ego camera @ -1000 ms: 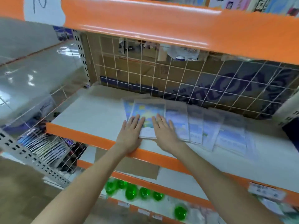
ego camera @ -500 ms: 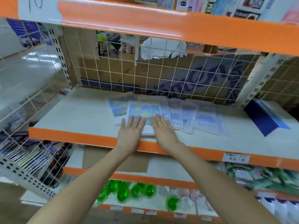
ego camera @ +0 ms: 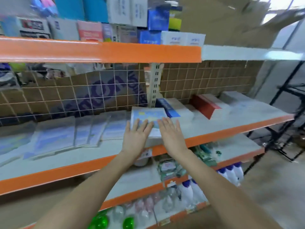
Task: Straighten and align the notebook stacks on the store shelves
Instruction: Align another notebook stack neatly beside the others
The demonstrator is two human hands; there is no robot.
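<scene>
A stack of notebooks with a blue and yellow cover [ego camera: 148, 115] lies on the white middle shelf [ego camera: 206, 128], near the upright post. My left hand [ego camera: 136, 138] rests flat on its near left part with fingers straight. My right hand [ego camera: 171, 134] lies flat at its near right edge, fingers spread. To the left, several pale blue notebooks [ego camera: 92, 129] are fanned out in an overlapping row along the shelf.
A blue box [ego camera: 168, 107] and a red box [ego camera: 204, 106] stand to the right on the same shelf. A wire grid with cardboard [ego camera: 82, 96] backs the shelf. The orange upper shelf beam [ego camera: 99, 52] hangs overhead. Bottles and green items fill the lower shelves.
Both hands have slid the blue and yellow stack to the right along the shelf, away from the fanned row and up beside the blue box. The view has swung right.
</scene>
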